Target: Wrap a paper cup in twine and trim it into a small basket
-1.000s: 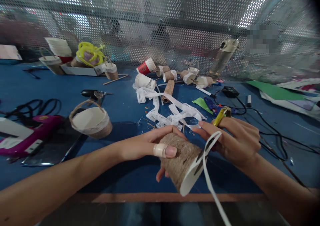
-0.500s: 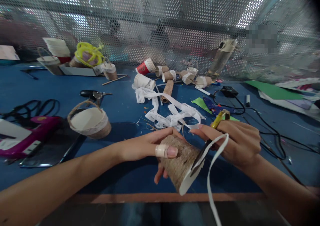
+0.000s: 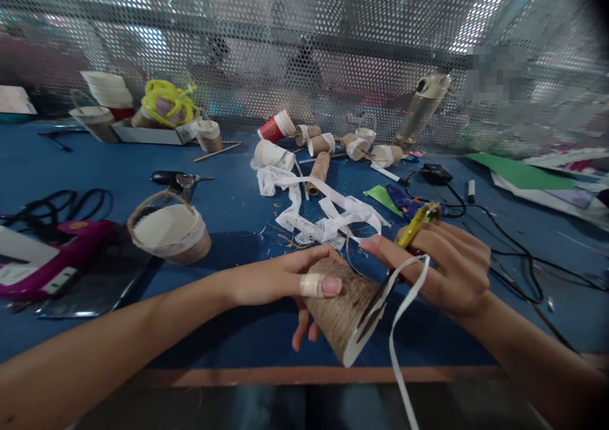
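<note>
My left hand [image 3: 309, 284] is closed around a paper cup wrapped in brown jute twine [image 3: 337, 303]; its thumb, with a bandage on it, presses on the twine. The cup lies tilted, its open end toward the lower right. My right hand [image 3: 447, 265] grips scissors with a yellow handle [image 3: 415, 226]. Their dark blades [image 3: 375, 306] are at the cup's white rim, one of them reaching inside the mouth. From the rim a narrow white strip [image 3: 397, 347] loops up by my right fingers and hangs past the table edge.
Crumpled white lace ribbon [image 3: 328, 224] lies beyond the cup. On the left stand a small twine-handled basket [image 3: 169, 230] and a magenta device [image 3: 57, 259]. A blue glue gun [image 3: 404, 201] with black cables, several wrapped cups and a bottle [image 3: 421, 113] lie farther back, before a perforated metal screen [image 3: 266, 49].
My right hand and the scissors have shifted slightly left and up along the rim. The cup has turned a little, and the hanging strip has swung left.
</note>
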Motion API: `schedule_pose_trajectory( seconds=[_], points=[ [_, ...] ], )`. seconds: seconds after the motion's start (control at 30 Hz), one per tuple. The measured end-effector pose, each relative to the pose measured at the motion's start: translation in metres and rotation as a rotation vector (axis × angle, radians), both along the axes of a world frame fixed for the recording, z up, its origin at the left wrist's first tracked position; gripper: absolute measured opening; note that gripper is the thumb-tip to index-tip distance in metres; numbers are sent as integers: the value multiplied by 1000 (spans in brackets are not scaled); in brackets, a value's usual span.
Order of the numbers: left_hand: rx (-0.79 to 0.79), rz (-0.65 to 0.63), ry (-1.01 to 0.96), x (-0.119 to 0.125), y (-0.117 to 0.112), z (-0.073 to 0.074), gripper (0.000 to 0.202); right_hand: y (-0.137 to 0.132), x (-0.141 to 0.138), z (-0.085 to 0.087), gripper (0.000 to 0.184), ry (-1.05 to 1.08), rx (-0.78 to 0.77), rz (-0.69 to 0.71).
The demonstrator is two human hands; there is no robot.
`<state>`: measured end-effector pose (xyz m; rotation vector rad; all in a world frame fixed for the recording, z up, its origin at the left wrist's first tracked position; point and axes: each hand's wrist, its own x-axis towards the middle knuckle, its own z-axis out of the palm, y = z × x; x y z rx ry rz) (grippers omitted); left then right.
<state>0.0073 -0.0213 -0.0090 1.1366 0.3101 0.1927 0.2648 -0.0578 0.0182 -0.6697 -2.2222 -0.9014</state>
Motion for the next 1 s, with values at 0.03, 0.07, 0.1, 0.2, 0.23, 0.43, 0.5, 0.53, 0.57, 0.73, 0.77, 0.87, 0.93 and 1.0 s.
schedule_pose_trajectory(
  seconds=[0.03,0.07,0.1,0.2,0.23,0.43,0.5,0.53,0.57,0.73,0.77,0.87,0.93,1.0],
  points=[
    [-2,-1,7,0,0,0,47,-1,0,2,22,-10,0,3],
    [-5,-2,13,0,0,-1,46,-2,0,3,20,-22,-4,6],
    [-9,-5,14,0,-1,-1,45,-2,0,4,19,-34,-11,4],
    [-16,-15,8,1,-1,-2,46,-4,2,3,21,-48,-29,-10],
    [-16,-19,6,1,-2,-3,46,-4,2,2,24,-40,-24,-16],
    [-7,-24,14,2,-2,-4,44,-1,3,-1,26,-35,18,-20],
    [-7,-28,16,2,-2,-4,44,-2,2,0,21,-64,27,1],
    [-5,-27,20,2,-1,-3,44,-2,2,1,19,-76,27,11],
    [-3,-29,24,2,-1,-3,43,-2,1,2,17,-78,21,17],
    [12,-28,34,4,0,-4,42,-6,-5,10,12,-72,7,1],
    [19,-21,30,4,0,-5,42,-6,-5,11,11,-88,20,6],
    [52,25,26,4,2,-4,43,-5,-6,10,11,-85,37,48],
    [72,67,29,2,3,-2,45,-2,-4,4,14,0,4,72],
    [97,122,24,0,4,2,49,2,-2,-4,15,147,-45,61]
  ],
)
